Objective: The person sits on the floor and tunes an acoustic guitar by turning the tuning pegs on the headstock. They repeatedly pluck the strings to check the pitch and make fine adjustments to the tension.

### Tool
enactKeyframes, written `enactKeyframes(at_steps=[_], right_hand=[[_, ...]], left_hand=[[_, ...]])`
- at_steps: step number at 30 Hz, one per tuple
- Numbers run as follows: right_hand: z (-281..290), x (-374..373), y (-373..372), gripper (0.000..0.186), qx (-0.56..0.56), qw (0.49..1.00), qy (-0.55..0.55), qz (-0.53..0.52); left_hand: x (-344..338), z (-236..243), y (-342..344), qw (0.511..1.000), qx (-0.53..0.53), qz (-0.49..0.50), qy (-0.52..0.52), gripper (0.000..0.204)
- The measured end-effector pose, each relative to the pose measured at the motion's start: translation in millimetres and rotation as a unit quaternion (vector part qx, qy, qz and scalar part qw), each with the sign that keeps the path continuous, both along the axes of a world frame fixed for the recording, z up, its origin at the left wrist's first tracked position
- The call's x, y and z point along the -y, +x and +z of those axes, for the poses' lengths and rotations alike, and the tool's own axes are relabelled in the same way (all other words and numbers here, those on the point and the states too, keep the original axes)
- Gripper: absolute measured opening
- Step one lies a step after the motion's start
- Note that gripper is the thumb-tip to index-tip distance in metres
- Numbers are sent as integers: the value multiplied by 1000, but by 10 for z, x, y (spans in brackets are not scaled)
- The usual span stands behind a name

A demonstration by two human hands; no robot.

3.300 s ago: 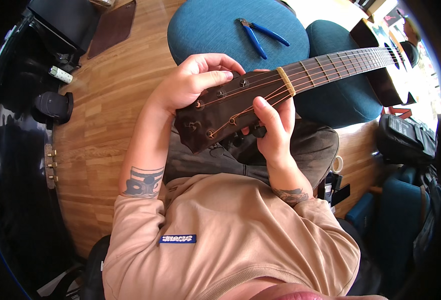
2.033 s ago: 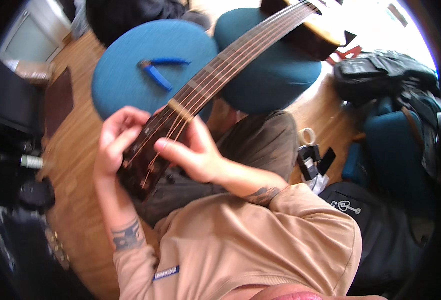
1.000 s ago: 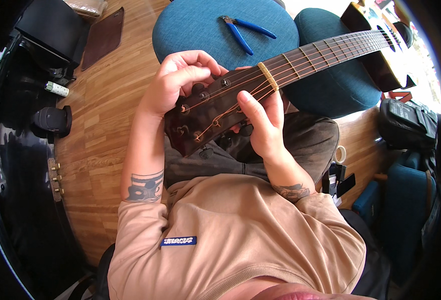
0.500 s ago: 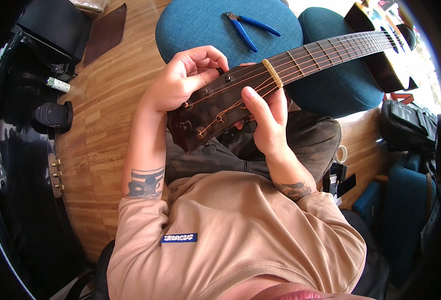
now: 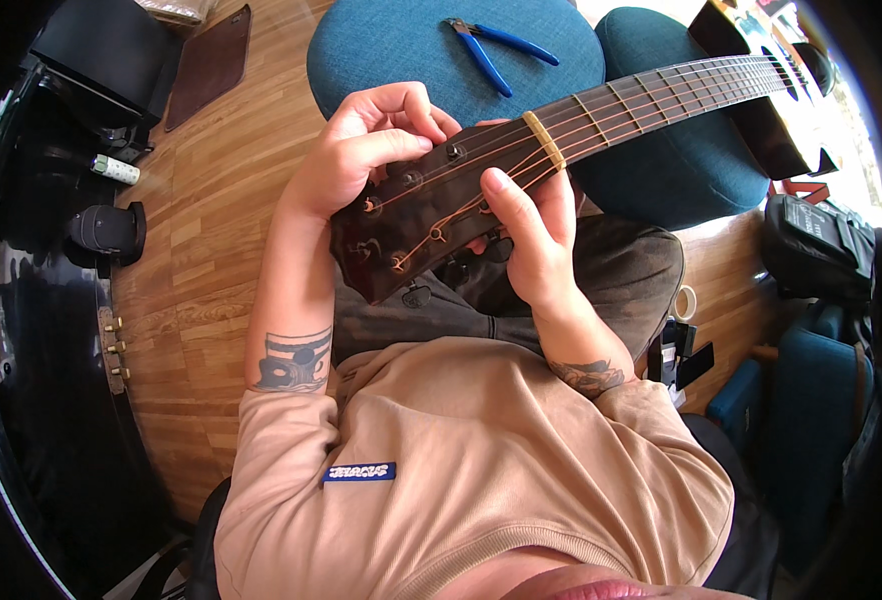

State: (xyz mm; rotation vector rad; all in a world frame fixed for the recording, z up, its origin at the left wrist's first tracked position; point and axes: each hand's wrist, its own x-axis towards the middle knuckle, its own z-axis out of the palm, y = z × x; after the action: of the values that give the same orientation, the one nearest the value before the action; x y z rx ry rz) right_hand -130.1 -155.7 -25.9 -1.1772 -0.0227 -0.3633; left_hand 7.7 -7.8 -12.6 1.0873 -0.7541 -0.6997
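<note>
An acoustic guitar (image 5: 651,100) lies across in front of me, its dark headstock (image 5: 361,265) toward my left and its body at the far right. My left hand (image 5: 356,140) is at the headstock's far edge, thumb and fingers closed around a tuning peg that they mostly hide. My right hand (image 5: 536,240) grips the headstock beside the pale nut (image 5: 544,142), thumb on top next to the strings, fingers underneath. Copper-coloured strings run from the posts over the nut. A tuning peg (image 5: 417,296) shows below the near edge.
Blue-handled cutters (image 5: 488,65) rest on a round blue stool (image 5: 376,60). A second blue seat (image 5: 651,195) supports the guitar. A black bag (image 5: 816,240) and a tape roll (image 5: 686,302) are on the right. A glossy black piano (image 5: 41,300) stands left.
My left hand's fingers have shifted at the far-side peg, with the thumb drawn back slightly to the left. The right hand keeps its grip.
</note>
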Motion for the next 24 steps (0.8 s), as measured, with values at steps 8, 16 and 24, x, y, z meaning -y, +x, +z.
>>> enactKeyframes(at_steps=[8, 16, 24], right_hand=[[-60, 27, 16, 42, 11, 997, 51, 53], [-69, 40, 11, 47, -3, 998, 35, 48], [-86, 38, 13, 46, 8, 998, 37, 51]], left_hand=[[57, 352, -33, 967, 211, 86, 117, 15], [277, 575, -67, 928, 318, 88, 172, 13], [239, 614, -73, 921, 326, 78, 198, 16]])
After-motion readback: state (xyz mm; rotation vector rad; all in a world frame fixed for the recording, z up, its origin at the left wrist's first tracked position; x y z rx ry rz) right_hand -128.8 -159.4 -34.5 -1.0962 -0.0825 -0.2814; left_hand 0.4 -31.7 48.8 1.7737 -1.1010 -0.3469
